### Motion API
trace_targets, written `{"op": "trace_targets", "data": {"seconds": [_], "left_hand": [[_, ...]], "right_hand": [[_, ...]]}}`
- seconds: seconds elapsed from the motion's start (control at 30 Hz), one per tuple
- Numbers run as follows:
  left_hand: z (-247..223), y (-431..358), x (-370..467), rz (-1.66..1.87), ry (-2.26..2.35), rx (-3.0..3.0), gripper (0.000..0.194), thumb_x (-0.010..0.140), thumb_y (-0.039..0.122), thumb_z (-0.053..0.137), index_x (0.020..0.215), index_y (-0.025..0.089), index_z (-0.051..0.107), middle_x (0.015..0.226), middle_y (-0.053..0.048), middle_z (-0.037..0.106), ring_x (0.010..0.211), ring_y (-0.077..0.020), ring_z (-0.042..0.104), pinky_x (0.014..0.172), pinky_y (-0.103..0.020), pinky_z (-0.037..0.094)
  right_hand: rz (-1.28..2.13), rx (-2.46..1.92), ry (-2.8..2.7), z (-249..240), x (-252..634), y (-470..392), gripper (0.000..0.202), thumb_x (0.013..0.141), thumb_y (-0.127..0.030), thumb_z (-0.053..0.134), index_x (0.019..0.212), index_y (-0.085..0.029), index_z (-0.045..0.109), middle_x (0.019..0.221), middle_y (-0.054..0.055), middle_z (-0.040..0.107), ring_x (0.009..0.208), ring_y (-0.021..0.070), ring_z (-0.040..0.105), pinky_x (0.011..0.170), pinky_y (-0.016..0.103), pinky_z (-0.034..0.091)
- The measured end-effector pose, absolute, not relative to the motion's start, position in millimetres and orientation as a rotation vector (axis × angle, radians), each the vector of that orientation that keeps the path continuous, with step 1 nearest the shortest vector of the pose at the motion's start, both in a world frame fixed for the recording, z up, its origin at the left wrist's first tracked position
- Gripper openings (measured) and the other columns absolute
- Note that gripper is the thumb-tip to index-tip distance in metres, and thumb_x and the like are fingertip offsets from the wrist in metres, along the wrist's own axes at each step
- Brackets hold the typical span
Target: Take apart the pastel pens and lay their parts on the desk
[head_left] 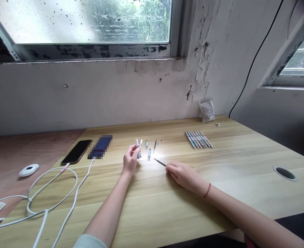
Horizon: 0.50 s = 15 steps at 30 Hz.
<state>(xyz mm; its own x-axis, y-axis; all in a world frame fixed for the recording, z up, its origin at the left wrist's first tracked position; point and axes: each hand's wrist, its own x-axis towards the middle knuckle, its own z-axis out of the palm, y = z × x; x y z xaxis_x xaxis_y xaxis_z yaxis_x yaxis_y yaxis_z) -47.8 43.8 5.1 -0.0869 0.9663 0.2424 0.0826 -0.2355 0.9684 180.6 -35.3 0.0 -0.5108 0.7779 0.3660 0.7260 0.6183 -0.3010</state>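
My left hand [131, 159] has its fingers closed round a white-ended pen barrel [137, 142]; a second barrel [140, 143] stands close beside it. Between thumb and fingers of my right hand [179, 172] is a thin dark pen refill [160, 162], its tip pointing left. Two short blue-green pen parts [149, 154] lie on the wooden table between my hands, one behind the other. Another thin refill [155, 146] rests to their right, near some tiny clear pieces [161, 140]. Farther right, a row of several assembled pens [198, 140] lies side by side.
On the left are a black phone [76, 152], a blurred blue device [100, 147] and looping white cables [74, 203]. A white mouse-like object [29, 170] sits beyond the table's left edge. A crumpled white packet [207, 111] stands by the wall; a round grommet [285, 173] is at right.
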Motion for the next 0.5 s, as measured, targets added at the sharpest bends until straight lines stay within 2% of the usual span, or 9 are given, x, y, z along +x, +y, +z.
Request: {"op": "trace_targets", "data": {"seconds": [0.2, 0.3, 0.4, 0.5], "left_hand": [[4, 37, -39, 1.386, 1.215, 1.541, 0.032, 0.077, 0.038, 0.054, 0.097, 0.015, 0.063, 0.074, -0.002, 0.058, 0.059, -0.0117, 0.050, 0.056, -0.022, 0.039], [7, 28, -30, 1.292, 1.149, 1.639, 0.029, 0.075, 0.038, 0.055, 0.093, 0.017, 0.064, 0.076, -0.003, 0.060, 0.060, -0.0125, 0.052, 0.056, -0.022, 0.039], [11, 21, -22, 1.200, 1.088, 1.771, 0.024, 0.075, 0.036, 0.056, 0.087, 0.017, 0.065, 0.075, -0.003, 0.061, 0.061, -0.0128, 0.053, 0.058, -0.023, 0.041], [13, 16, -17, 1.107, 1.038, 1.899, 0.022, 0.077, 0.034, 0.055, 0.088, 0.018, 0.065, 0.077, -0.004, 0.063, 0.063, -0.0135, 0.055, 0.061, -0.024, 0.043]], "right_hand": [[-0.081, -1.454, -2.539, 10, 183, -50, 0.025, 0.076, 0.004, 0.041, 0.080, -0.017, 0.054, 0.073, 0.007, 0.058, 0.063, 0.0168, 0.050, 0.052, 0.025, 0.033], [-0.090, -1.442, -2.581, 12, 186, -44, 0.025, 0.074, 0.006, 0.042, 0.073, -0.016, 0.054, 0.075, 0.009, 0.059, 0.066, 0.0185, 0.053, 0.054, 0.026, 0.037], [0.109, -1.308, -2.469, 20, 193, -29, 0.023, 0.074, 0.003, 0.045, 0.071, -0.016, 0.056, 0.079, 0.009, 0.060, 0.071, 0.0184, 0.056, 0.061, 0.028, 0.043], [0.472, -1.132, -2.072, 40, 199, -15, 0.011, 0.083, -0.014, 0.049, 0.082, -0.018, 0.059, 0.084, 0.006, 0.062, 0.075, 0.0166, 0.059, 0.067, 0.029, 0.049]]}}
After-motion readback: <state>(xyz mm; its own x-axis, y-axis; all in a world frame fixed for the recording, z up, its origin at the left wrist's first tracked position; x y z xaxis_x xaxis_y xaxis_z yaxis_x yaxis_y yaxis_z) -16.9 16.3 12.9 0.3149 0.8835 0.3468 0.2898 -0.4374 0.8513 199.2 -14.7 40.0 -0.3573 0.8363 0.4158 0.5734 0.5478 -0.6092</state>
